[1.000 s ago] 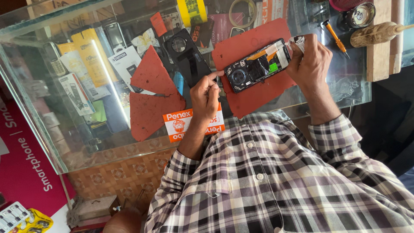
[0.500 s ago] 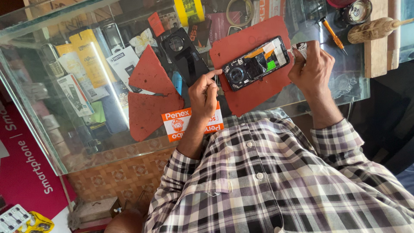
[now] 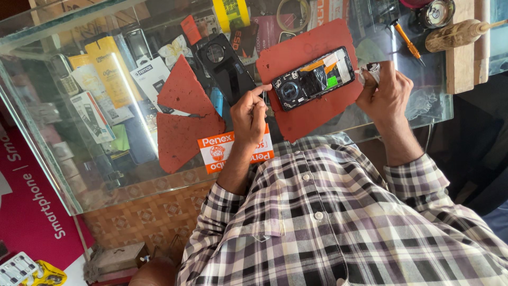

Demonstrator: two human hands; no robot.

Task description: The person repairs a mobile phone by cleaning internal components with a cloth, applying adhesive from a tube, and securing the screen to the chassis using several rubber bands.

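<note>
A glass case (image 3: 79,175) sits under the hands. Inside it lie small boxes (image 3: 100,79) in yellow and white, an old phone with buttons (image 3: 63,74) and some cards. Shine on the glass makes many of them hard to see.

On top of the case lies a flat red mat (image 3: 312,106) with rough, torn edges. Two more red pieces (image 3: 182,114) lie beside it. An open phone (image 3: 313,78) rests on the mat, its back off. Inside it show a round black ring, a dark flat block, orange strips and a small green patch.

The left hand (image 3: 250,116) has its fingers curled together, and the pointing finger touches the phone's lower corner. A thin tool seems to sit in the curled fingers, but it is too small to be sure. A black phone back (image 3: 226,66) lies just past these fingers.

The right hand (image 3: 389,92) is at the other end of the phone. Its fingers pinch a small white thing (image 3: 370,69), mostly hidden.

Beyond these fingers lie an orange screwdriver (image 3: 406,42) and a wooden handle (image 3: 455,34). A checked shirt (image 3: 338,228) fills the bottom, cut off by the edge.
</note>
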